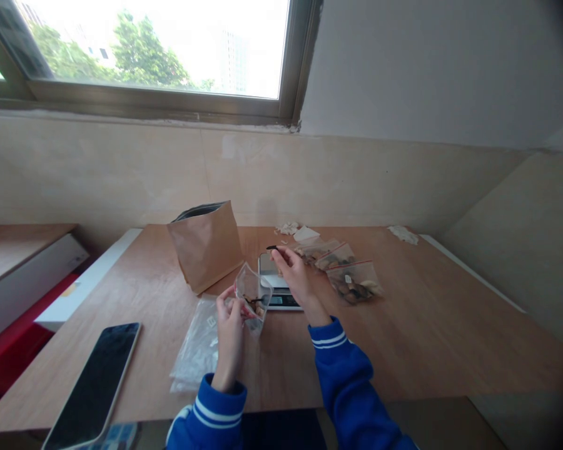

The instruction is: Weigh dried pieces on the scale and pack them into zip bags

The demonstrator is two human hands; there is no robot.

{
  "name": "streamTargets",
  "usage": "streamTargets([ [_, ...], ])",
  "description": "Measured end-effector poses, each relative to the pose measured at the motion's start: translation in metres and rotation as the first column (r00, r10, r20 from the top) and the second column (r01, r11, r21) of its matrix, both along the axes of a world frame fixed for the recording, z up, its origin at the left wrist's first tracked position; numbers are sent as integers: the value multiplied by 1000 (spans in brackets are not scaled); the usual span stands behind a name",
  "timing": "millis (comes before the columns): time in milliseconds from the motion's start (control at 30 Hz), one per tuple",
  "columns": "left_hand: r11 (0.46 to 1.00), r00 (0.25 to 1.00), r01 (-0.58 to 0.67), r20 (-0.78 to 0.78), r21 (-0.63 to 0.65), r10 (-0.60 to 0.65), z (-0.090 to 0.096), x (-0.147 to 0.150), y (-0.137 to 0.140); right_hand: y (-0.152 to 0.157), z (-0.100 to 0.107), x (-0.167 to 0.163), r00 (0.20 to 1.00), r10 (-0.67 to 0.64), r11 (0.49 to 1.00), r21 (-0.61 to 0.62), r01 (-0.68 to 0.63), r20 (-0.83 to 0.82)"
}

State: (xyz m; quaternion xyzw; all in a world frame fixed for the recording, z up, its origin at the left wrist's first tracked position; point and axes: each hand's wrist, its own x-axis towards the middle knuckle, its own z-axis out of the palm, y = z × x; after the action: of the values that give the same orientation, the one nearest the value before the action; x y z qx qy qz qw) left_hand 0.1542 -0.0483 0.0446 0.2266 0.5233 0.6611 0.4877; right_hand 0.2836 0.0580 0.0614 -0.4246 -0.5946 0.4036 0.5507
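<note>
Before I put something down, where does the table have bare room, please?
The table is bare right of the filled zip bags, and between smartphone and brown paper pouch. Crowded: around the digital scale, left hand and right hand.

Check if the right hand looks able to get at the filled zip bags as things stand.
Probably yes: the filled zip bags lie just right of the right hand, with nothing visible blocking the way, though it pinches a dark piece, which might hinder grasping.

Readable text: none | scale display [276, 300]: marks too small to tell | small white label [348, 279] on filled bag [363, 289]: illegible | small white tag [211, 321] on stacked clear bags [193, 356]: likewise illegible
</note>
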Motion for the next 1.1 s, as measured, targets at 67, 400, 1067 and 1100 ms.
streamTargets([
  [67,1000,1000,3,2,11,-3,-2,1,0,-14,16,-13,989,99,994,-28,-103,-113],
  [400,1000,997,-21,71,24,19,2,-3,-1,-29,18,-33,977,212,977,-4,-212,26],
  [1067,1000,979,-7,204,3,6,11,-4,-2,-55,23,-19,885,-55,969,238,-64,463],
  [1100,1000,972,2,233,8,-4,11,-5,-3,-59,20,-16,896,-70,972,233,-38,439],
])
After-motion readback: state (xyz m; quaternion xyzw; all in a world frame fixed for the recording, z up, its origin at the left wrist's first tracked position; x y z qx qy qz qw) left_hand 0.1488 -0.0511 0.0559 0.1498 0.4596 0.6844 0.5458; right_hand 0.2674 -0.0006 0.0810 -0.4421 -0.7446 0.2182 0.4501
